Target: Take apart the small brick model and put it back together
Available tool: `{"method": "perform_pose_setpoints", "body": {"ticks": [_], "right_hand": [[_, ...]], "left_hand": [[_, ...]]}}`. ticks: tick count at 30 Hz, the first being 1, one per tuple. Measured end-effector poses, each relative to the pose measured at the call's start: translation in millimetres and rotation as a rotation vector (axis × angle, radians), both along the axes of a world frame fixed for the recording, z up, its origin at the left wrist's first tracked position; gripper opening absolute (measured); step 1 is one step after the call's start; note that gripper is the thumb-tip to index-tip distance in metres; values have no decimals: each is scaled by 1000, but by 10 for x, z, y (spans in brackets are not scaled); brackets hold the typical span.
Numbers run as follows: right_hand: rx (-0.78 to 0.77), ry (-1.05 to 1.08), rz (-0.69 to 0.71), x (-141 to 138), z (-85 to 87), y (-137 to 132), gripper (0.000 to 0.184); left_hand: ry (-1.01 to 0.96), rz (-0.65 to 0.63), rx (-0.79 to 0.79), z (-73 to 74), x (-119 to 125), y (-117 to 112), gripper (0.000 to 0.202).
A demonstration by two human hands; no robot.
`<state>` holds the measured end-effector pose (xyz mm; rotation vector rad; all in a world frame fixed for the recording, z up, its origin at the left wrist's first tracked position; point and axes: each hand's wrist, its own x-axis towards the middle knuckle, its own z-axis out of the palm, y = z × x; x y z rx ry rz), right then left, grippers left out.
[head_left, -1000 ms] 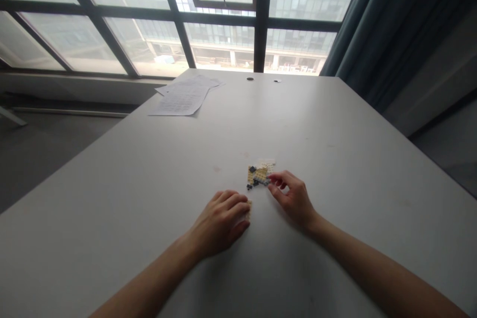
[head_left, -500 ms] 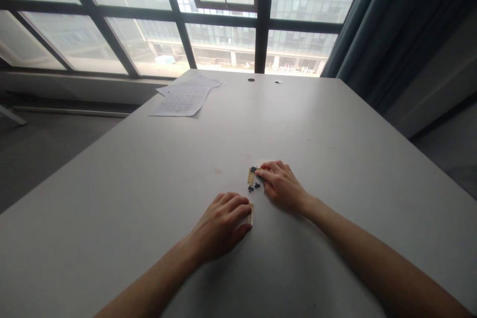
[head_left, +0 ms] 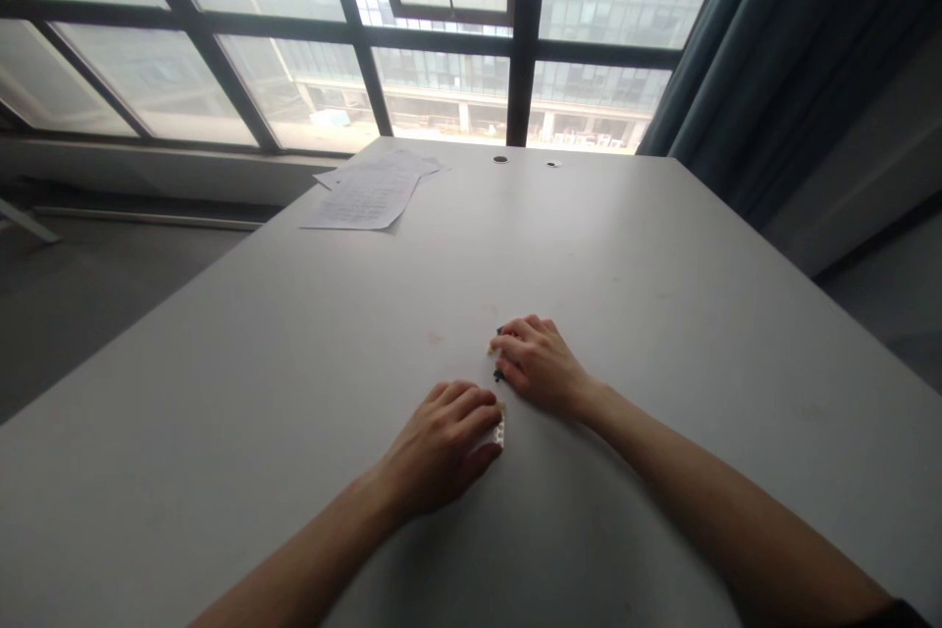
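My left hand (head_left: 450,442) rests on the tabletop, its fingers and thumb closed around a whitish studded building-block plate (head_left: 499,434). Only the right edge of that plate shows. Just beyond it, my right hand (head_left: 535,360) is curled down over a small group of toy building bricks and hides most of them. A bit of a tan brick (head_left: 492,347) peeks out at its fingertips. Below the fingers lies a small black brick piece (head_left: 498,376). What the right fingers grip beneath them is hidden.
Printed paper sheets (head_left: 364,199) lie at the far left of the white table (head_left: 625,275). Two round fittings, one being a dark hole (head_left: 500,159), sit near the far edge. Windows stand behind, and a dark curtain (head_left: 728,69) hangs at the right.
My right hand has shifted slightly left and now covers most of the tan and dark bricks that showed before. My left hand still holds the plate in nearly the same place.
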<state>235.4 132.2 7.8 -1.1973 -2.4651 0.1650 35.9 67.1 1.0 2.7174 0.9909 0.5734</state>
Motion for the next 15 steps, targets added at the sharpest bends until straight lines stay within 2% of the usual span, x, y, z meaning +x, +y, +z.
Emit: {"method": "perform_pose_setpoints", "body": {"ticks": [5,11,15], "right_hand": [[-11,-127,29,-89,67,27,18],[-40,-183,-20,-202,97,50,22],[-31,-200,-63,-280,83,92,17]], "left_hand": [[1,-1,-13,-7,-1,-7,20],[2,1,-12,-10,-2,-20,20],[1,-5,-20,11,-1,-21,20]]}}
